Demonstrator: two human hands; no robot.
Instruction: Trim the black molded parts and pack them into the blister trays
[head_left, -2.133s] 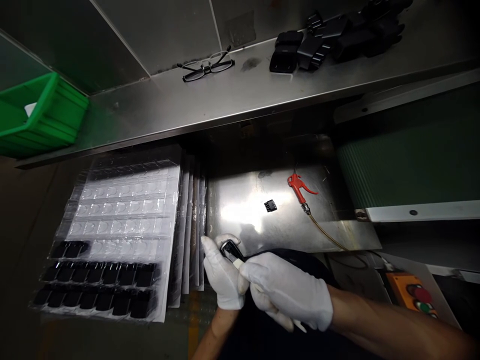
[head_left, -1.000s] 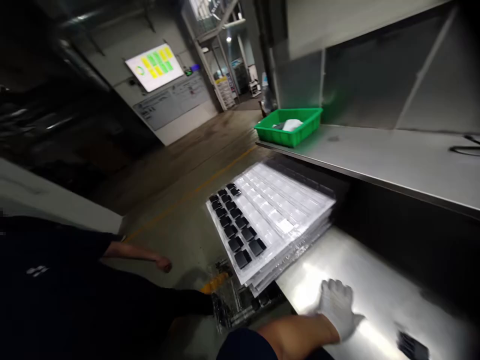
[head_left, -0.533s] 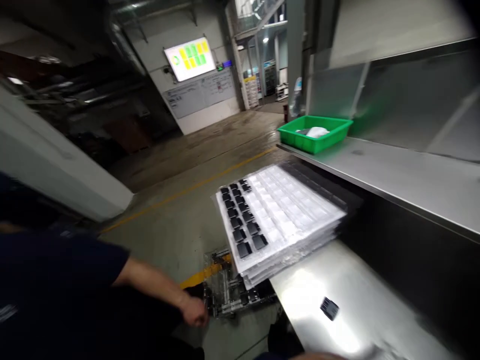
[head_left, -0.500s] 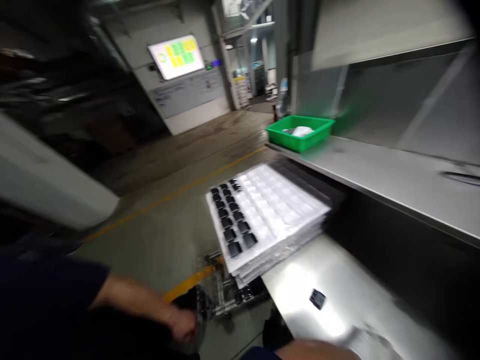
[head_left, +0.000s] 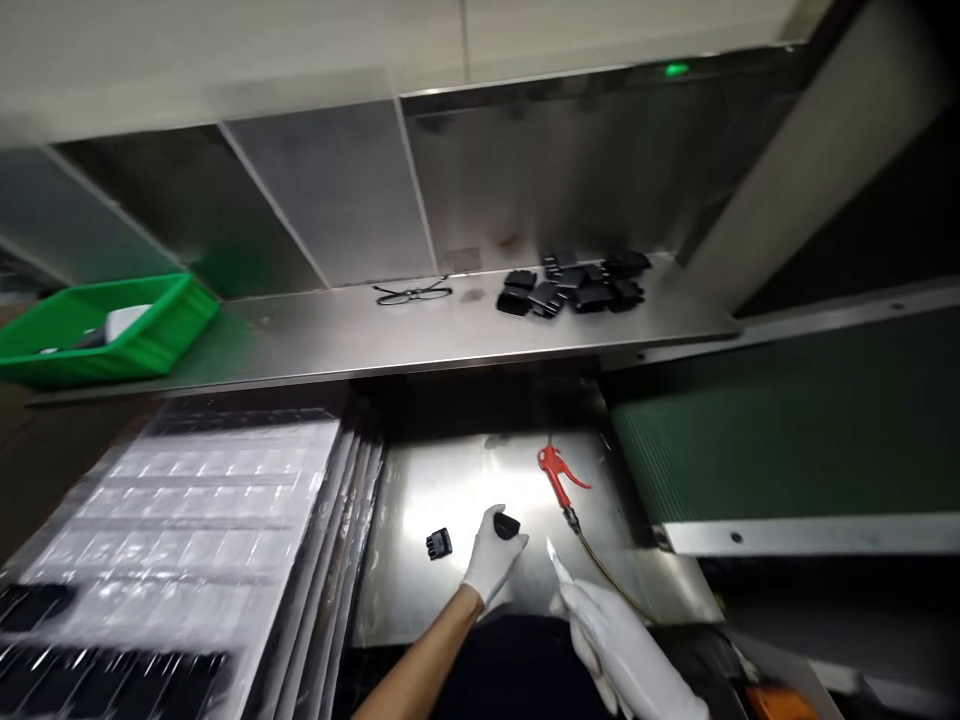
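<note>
My left hand (head_left: 493,555) in a white glove rises over the steel plate (head_left: 480,480), gripping a small black plastic part (head_left: 507,525) at its fingertips. My right hand (head_left: 622,645), also gloved, sits at the lower edge of the view, shut around a thin pale pointed tool (head_left: 556,562). Its exact kind is hard to tell. A small black ribbed connector (head_left: 439,543) lies on the plate, left of my left hand. Close to my right hand lies a red air blow gun (head_left: 556,475) with a thin hose (head_left: 604,565).
A stack of clear blister trays (head_left: 187,520) with black parts fills the lower left. Above, a steel shelf (head_left: 337,340) holds a green crate (head_left: 105,335), glasses (head_left: 412,293) and a heap of black parts (head_left: 570,285). A green belt (head_left: 780,430) runs at right.
The view has swung back from the aisle and a co-worker's bare arm to the bench. My left hand now holds a black part above the plate, apart from my right hand.
</note>
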